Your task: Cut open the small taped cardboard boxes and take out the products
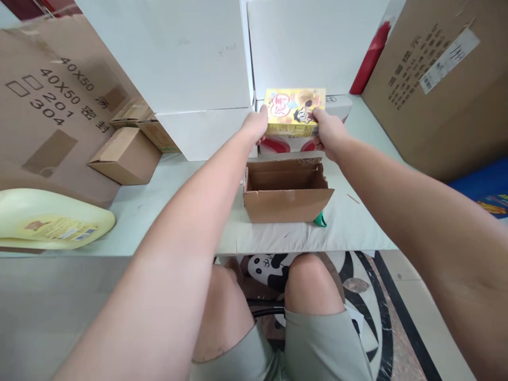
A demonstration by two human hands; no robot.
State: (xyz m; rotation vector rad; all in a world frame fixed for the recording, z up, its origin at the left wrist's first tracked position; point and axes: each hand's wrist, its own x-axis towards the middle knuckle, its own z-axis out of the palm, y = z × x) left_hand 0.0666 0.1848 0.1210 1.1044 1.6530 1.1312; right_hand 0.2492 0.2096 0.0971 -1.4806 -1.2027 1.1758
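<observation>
Both my hands grip a yellow printed carton (294,111) by its ends, above the far side of the pale table (166,222). My left hand (255,126) clasps its left end and my right hand (330,132) its right end, fingers closed on it. Under the carton sits a white and red package (288,144). Just nearer to me stands an open brown cardboard box (286,190), its inside showing only cardboard. A small green object (319,219) peeks out at the box's right front corner.
Large white boxes (178,58) stand behind the table. Big brown cartons rise at left (47,106) and right (444,79). A small closed brown box (125,154) and a cream plastic bottle (51,219) lie at left. My knees (309,280) are under the table's edge.
</observation>
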